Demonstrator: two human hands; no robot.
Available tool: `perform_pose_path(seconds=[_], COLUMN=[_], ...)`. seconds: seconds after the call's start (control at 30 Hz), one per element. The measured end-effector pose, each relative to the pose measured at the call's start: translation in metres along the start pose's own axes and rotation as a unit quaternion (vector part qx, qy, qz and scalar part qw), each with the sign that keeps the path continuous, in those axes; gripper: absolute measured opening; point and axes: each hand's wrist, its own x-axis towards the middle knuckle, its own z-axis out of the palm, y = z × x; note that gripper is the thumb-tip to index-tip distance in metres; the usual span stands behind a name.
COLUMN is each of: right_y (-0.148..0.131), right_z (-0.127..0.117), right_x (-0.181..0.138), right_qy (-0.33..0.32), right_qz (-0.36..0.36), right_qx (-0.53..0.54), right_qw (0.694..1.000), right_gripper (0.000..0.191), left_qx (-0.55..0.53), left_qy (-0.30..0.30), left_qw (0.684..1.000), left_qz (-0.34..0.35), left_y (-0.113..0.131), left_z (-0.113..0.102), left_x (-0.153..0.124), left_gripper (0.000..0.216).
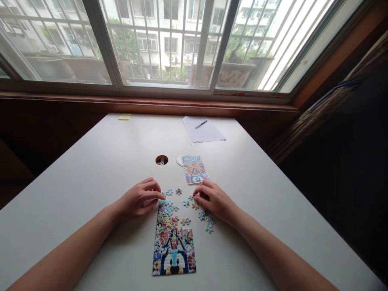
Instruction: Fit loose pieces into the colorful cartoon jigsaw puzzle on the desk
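A partly built jigsaw puzzle (174, 244) with a blue cartoon dog lies on the white table (91, 169) in front of me. My left hand (139, 200) rests at the puzzle's upper left corner, fingers curled and pinched at a piece on its top edge. My right hand (214, 200) lies to the upper right of the puzzle, fingers bent down over several loose pieces (206, 220). More loose pieces (173, 192) sit between the hands. A printed reference picture (195, 169) lies just beyond them.
A round cable hole (161, 160) and a round lid (180, 160) sit behind the picture. Farther back lie a sheet of paper (203, 130) with a pen (201, 124) and a yellow sticky note (124, 117). A window runs along the far wall.
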Motion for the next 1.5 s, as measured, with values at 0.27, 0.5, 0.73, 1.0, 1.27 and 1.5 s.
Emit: perform_pose_path(seconds=[0.27, 0.5, 0.73, 1.0, 1.27, 1.5], right_y=[0.001, 0.004, 0.008, 0.007, 0.003, 0.001], right_z=[-0.004, -0.021, -0.034, -0.038, -0.037, -0.033], right_x=[-0.001, -0.007, -0.009, -0.019, -0.051, -0.054], right_qy=[0.006, -0.012, -0.083, -0.089, -0.062, -0.053], right_qz=[0.022, 0.069, 0.079, 0.08, 0.066, 0.041], right_qx=[0.03, 0.131, 0.159, 0.14, 0.153, 0.109], right_qw=[0.999, 0.989, 0.981, 0.983, 0.984, 0.992], right_gripper=[0.012, 0.018, 0.017, 0.018, 0.016, 0.017], left_qx=[0.025, 0.046, 0.064, 0.079, 0.094, 0.116], left_qy=[0.005, 0.047, 0.114, 0.155, 0.141, 0.124], left_qw=[1.0, 0.998, 0.991, 0.983, 0.984, 0.984], left_qz=[-0.012, 0.003, -0.022, -0.058, -0.061, -0.046], left_y=[0.007, -0.001, -0.004, -0.009, -0.009, -0.008], left_z=[-0.002, 0.003, 0.003, 0.004, 0.007, 0.008], left_x=[0.002, 0.001, 0.001, 0.001, 0.001, 0.001], left_gripper=[0.031, 0.033, 0.033, 0.029, 0.03, 0.03])
